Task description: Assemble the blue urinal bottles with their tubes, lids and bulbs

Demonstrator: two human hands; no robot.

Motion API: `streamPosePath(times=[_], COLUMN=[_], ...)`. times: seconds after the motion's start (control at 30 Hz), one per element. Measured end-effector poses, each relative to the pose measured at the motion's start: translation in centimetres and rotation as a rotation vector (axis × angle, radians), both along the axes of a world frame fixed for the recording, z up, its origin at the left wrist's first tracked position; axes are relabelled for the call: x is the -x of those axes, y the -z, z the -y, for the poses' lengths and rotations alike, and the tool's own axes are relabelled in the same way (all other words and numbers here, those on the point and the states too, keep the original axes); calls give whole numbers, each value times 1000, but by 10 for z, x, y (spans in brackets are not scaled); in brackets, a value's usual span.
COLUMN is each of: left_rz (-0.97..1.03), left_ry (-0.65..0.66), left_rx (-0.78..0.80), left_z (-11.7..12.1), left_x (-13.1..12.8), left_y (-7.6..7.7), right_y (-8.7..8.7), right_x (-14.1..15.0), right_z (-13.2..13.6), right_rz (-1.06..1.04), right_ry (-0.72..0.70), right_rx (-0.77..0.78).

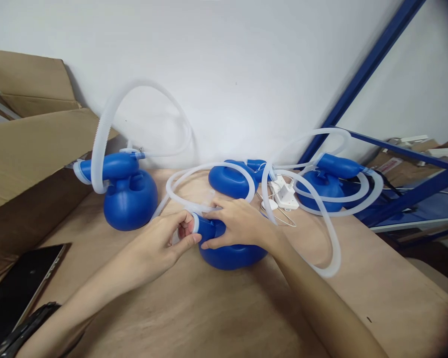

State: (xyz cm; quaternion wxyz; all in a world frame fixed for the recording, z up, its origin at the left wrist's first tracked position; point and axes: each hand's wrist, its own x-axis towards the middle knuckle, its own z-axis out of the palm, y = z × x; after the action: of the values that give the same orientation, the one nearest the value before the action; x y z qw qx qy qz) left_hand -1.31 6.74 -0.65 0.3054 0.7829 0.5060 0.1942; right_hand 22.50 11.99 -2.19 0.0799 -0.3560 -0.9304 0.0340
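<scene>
A blue plastic urinal bottle (233,257) lies on the wooden table in front of me, its neck pointing left. My right hand (239,223) is closed over the neck and upper side, holding it from above. At the mouth is a whitish ring (195,223), pinched between the thumb and curled fingers of my left hand (173,236). Part of the ring is hidden behind those fingers. Just behind my hands, a translucent white hose (171,184) loops over the table; I cannot tell which bottle it joins.
Similar blue bottles with hoses stand at the left (130,201), at the back (227,179) and at the right (326,191). A white power strip (285,195) with plugs lies behind. An open cardboard box (41,144), a dark tablet (20,288) and a blue metal rack (358,84) flank the table.
</scene>
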Motion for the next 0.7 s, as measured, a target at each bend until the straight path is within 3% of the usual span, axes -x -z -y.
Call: streamPosePath(times=[0.17,0.43,0.7], left_rz=[-61,5,10], left_ry=[-59,10,34], left_rx=[-21,42,52], left_z=[1,-1,-1], left_x=[-5,5,3], left_y=[0,6,1], right_y=[1,2,2], right_x=[0,0,0], right_z=[0,1,0], right_rz=[-9,-24,-4], right_ry=[-5,-17,-4], right_rx=[-9,-15,-1])
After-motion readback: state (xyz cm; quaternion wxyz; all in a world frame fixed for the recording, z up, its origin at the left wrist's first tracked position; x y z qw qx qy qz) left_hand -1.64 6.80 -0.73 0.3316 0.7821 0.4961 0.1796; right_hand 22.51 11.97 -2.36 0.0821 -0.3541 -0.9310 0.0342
